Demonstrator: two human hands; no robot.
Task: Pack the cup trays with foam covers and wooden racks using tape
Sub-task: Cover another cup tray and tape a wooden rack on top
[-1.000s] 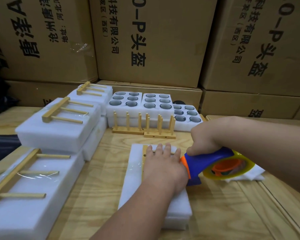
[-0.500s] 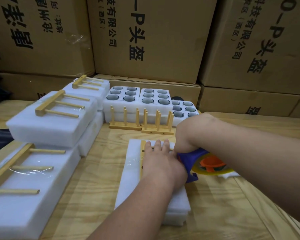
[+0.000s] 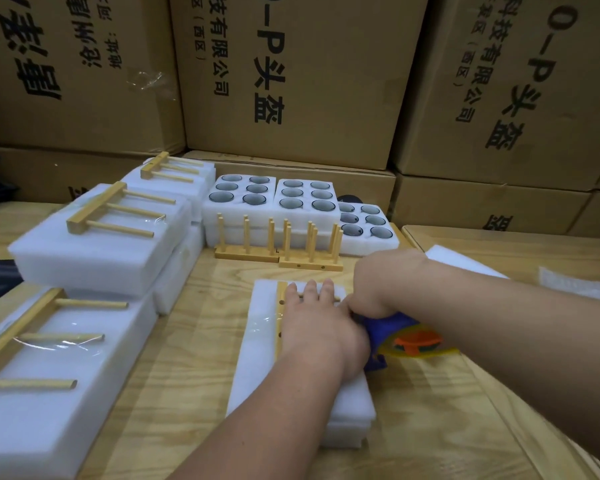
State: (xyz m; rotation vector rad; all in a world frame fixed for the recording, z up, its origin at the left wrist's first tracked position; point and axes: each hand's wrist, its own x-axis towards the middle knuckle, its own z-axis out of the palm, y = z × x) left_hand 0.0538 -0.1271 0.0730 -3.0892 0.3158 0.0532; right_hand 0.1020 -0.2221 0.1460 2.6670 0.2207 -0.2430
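Taped white foam packs topped with wooden racks [image 3: 94, 237] stacked at left, white foam-covered cup tray [image 3: 257, 362] centre on plywood table [image 3: 187, 341], left hand [image 3: 317, 323] flat, fingers straight, pressing its light wooden rack [image 3: 280, 317], right hand [image 3: 378, 289] curled round blue-handled tape dispenser [image 3: 406, 336] at the tray's right edge.

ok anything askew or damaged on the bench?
Nothing damaged. The top finished pack sits skewed on its stack, overhanging the pack below. Left hand presses the rack; right hand grips the tape dispenser.
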